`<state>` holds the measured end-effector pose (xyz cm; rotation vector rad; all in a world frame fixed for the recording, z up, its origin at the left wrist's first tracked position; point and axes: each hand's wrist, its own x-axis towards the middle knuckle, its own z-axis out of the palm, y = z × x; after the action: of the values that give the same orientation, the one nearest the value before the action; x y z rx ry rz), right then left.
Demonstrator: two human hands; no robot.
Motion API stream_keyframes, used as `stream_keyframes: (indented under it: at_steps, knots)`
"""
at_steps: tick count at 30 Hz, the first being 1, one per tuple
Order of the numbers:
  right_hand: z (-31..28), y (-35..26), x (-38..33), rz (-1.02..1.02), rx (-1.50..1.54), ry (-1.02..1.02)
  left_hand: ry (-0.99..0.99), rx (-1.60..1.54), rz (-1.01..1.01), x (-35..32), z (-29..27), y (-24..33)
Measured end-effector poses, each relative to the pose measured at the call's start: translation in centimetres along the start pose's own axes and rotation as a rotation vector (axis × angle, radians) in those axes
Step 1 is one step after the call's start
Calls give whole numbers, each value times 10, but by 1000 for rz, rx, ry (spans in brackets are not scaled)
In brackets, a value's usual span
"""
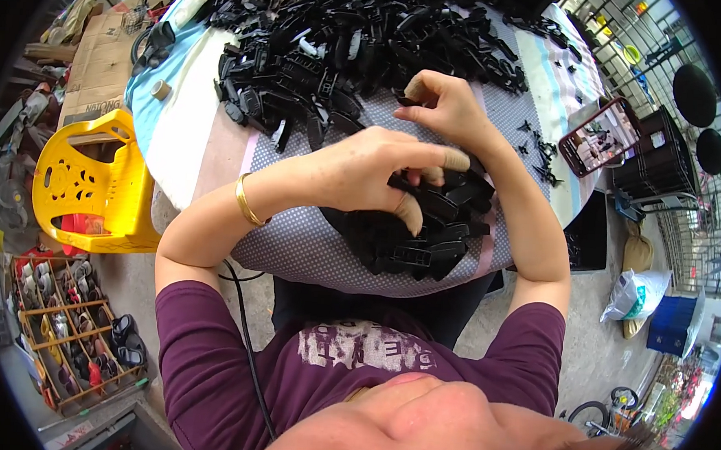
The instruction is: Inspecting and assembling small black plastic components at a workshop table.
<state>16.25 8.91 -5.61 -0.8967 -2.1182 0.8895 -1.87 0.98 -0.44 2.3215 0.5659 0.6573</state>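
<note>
My left hand (379, 173), with a gold bangle at the wrist, hovers over a near pile of black plastic parts (428, 249) at the table's front edge. Its thumb and fingers are bent but apart, and tan coverings wrap some fingertips. Farther away, my right hand (448, 107) pinches a small dark piece (401, 98) between thumb and covered index finger; its exact shape is hidden. Beyond both hands spreads a large heap of black plastic parts (320, 68), many of them long and clip-like.
A patterned cloth covers the round table (286, 237). Small black star-like pieces (543, 157) lie at right beside a propped phone (600, 137). A small tan roll (160, 90) sits at left. Around the table are a yellow chair (138, 189), a shoe rack (69, 332) and a black cable (244, 341).
</note>
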Motion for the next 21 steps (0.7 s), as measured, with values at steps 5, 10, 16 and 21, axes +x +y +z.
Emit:
stream_keyframes:
  at_steps: [5,10,16,21]
  knots:
    - [1,-5,0,156,199,14,82,381,24,-15,-36,-23]
    - [7,-2,1,195,309,92,-48,756,-228,-27,-36,-40]
    - [16,-28,-8,-47,180,280,109,751,-115,-23,-20,-52]
    - [12,-43,-8,-612,-303,289,421,151,-244,-14,-17,-47]
